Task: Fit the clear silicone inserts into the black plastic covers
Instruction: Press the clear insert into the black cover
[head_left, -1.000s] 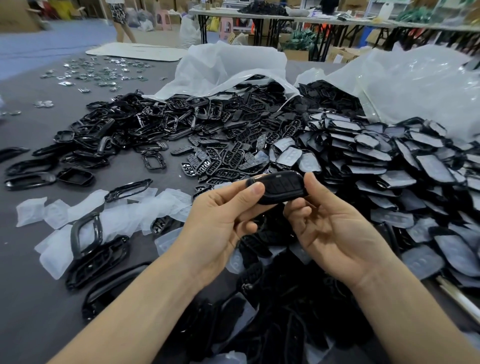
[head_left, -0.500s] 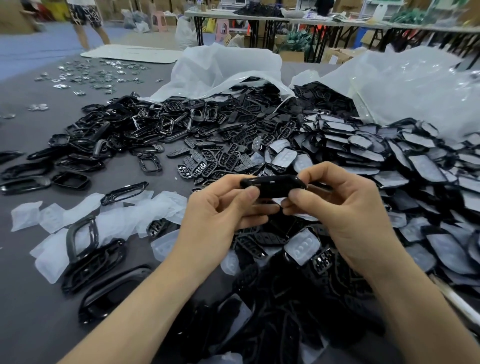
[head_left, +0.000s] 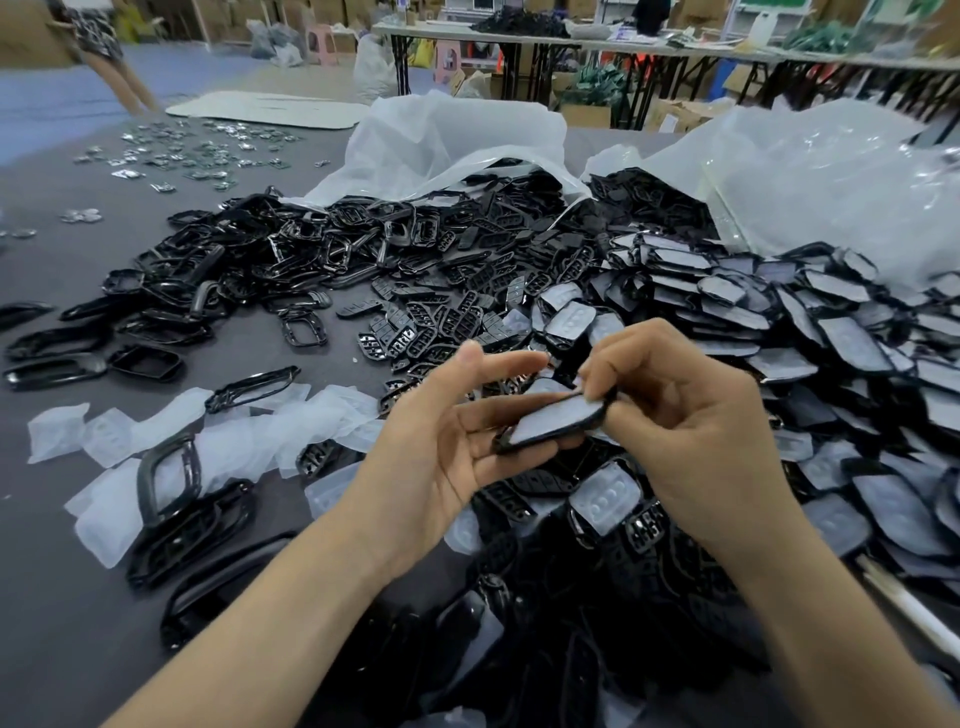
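A black plastic cover (head_left: 553, 422) with a clear silicone insert showing in its face is held above the table's middle. My right hand (head_left: 680, 431) pinches its right end between thumb and fingers. My left hand (head_left: 452, 441) is spread palm up, and the cover's left end lies on its straight fingers. Loose clear silicone inserts (head_left: 171, 447) lie in a patch at the left. Bare black covers with button holes (head_left: 441, 322) lie scattered behind my hands. Covers with inserts in them (head_left: 779, 332) are heaped at the right.
Black frame rings (head_left: 249, 280) pile up at the left rear. Two clear plastic bags (head_left: 452, 140) spill parts at the back. Small metal pieces (head_left: 192, 156) dot the far left. More black parts (head_left: 545, 623) crowd the near edge. A person (head_left: 104, 57) stands far left.
The cover has been turned over, so its insert side now faces up. My left hand has let go its pinch and opened flat under it. My right hand still holds it.
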